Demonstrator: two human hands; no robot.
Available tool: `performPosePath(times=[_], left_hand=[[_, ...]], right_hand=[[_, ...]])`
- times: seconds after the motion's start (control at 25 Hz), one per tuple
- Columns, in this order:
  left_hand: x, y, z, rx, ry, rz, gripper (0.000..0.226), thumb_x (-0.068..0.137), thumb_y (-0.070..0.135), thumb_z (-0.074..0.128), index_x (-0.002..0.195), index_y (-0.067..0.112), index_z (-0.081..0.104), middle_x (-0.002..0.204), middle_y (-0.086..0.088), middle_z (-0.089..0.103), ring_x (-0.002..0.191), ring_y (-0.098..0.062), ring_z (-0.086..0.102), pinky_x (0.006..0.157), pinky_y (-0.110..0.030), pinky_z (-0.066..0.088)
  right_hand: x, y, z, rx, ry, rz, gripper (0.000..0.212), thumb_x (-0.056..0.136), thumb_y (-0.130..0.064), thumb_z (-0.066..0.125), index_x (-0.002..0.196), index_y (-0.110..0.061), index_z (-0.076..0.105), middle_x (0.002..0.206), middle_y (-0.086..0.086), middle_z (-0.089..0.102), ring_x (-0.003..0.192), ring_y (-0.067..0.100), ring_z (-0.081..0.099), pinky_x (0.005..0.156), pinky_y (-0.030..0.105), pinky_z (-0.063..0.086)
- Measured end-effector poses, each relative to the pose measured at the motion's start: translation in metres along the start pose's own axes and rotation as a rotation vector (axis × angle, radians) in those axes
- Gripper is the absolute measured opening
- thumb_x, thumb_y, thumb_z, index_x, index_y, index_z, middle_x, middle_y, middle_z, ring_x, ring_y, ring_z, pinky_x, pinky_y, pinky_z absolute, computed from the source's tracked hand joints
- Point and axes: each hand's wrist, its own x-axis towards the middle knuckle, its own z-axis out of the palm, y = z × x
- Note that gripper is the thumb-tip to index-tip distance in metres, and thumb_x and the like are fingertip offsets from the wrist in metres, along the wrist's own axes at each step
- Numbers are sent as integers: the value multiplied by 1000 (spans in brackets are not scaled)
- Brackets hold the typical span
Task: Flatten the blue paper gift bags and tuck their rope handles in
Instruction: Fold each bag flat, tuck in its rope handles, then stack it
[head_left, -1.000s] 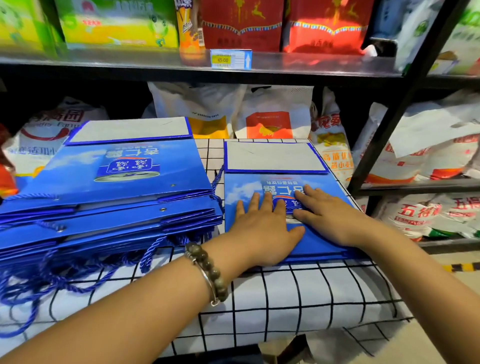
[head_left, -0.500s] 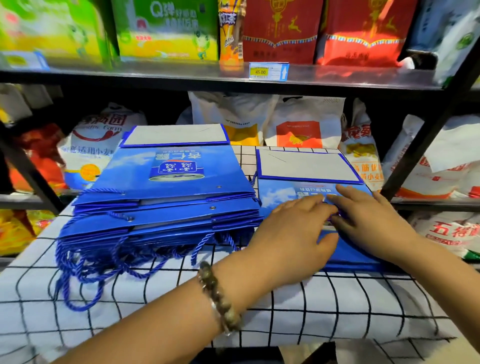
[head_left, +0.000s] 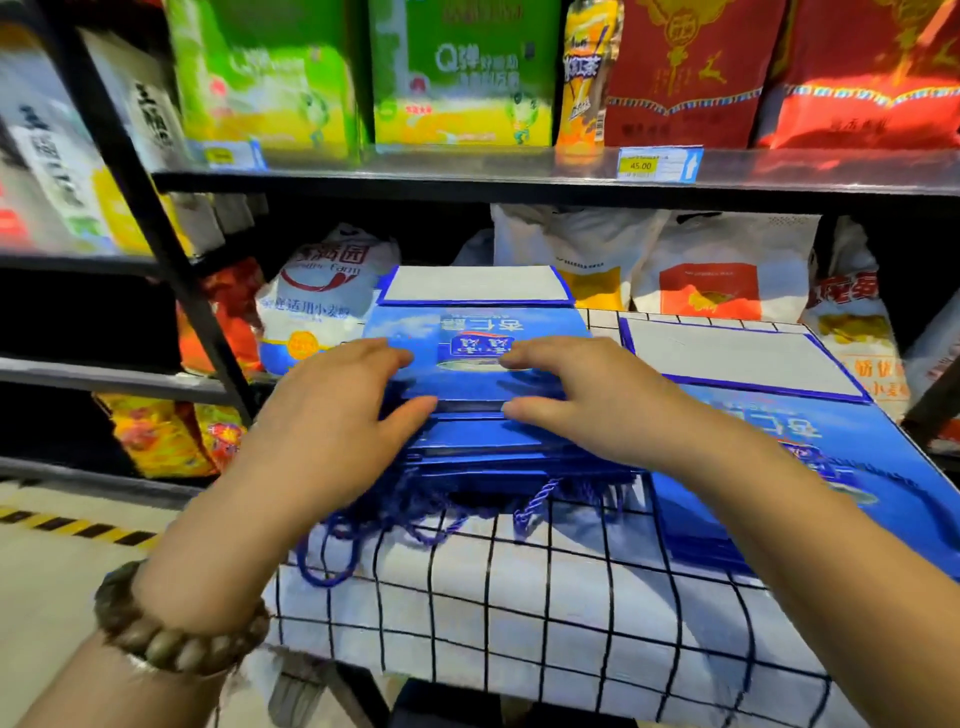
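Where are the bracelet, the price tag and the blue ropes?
bracelet (head_left: 171, 647): head view, a bead near its middle.
price tag (head_left: 640, 165): head view, its yellow patch.
rope handles (head_left: 540, 499): head view, a twisted loop hanging down.

I take the stack of blue bags (head_left: 483, 364) as my mark. Behind it, white sacks (head_left: 322, 306) press close and the shelf board (head_left: 467, 182) hangs over them, so I see little room there. Left, a black post (head_left: 161, 249) stands near. Right, a flattened bag (head_left: 831, 467) lies just beside. In front, tangled rope handles (head_left: 415, 514), then bare checked cloth (head_left: 519, 613) where a hand can pass.
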Motion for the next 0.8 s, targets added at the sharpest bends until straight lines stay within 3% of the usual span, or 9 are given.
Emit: performPosePath(times=[0.12,0.24,0.4,0.56,0.68,0.8], left_hand=[[-1,-25,-6,-114,-8,-98,35,87,37,57,118,21,59,118,5,60,108,-15,54,88,-27,39],[-1,-39,-18,-131,-95,-79,29,82,21,67,110,26,63,94,13,59,92,-12,57,80,-24,40],[6,-39,-28,-92,-217,-30,26,83,14,64,97,34,58,71,10,58,65,-4,52,67,-29,44],[18,-47,-27,-403,-260,-100,25,85,4,59,89,28,63,52,7,56,44,-4,44,50,-27,34],[24,-46,-24,-601,-249,-181,23,85,0,56,82,20,67,44,6,48,43,-6,40,51,-25,30],[29,-37,-45,-937,-198,-212,10,67,7,71,68,16,72,41,4,45,37,-8,41,46,-21,34]], right_hand=[[4,-1,9,-2,-134,42,43,87,-44,54,128,-31,50,132,-9,53,120,13,46,97,31,40],[-3,-1,11,11,-91,56,34,91,-38,50,125,-33,53,125,-9,58,114,12,48,89,29,41],[-6,-7,14,-21,-32,81,31,94,-38,44,124,-35,54,130,-9,56,121,15,46,93,36,43],[-5,-11,15,-23,-17,110,31,95,-39,42,122,-35,56,129,-9,57,121,17,45,93,37,44],[-6,-18,11,-67,22,108,30,96,-39,40,120,-36,57,123,-7,61,117,18,48,85,35,46],[-4,-24,6,-157,81,82,29,97,-38,36,113,-33,59,113,-3,64,107,23,51,73,34,44]])
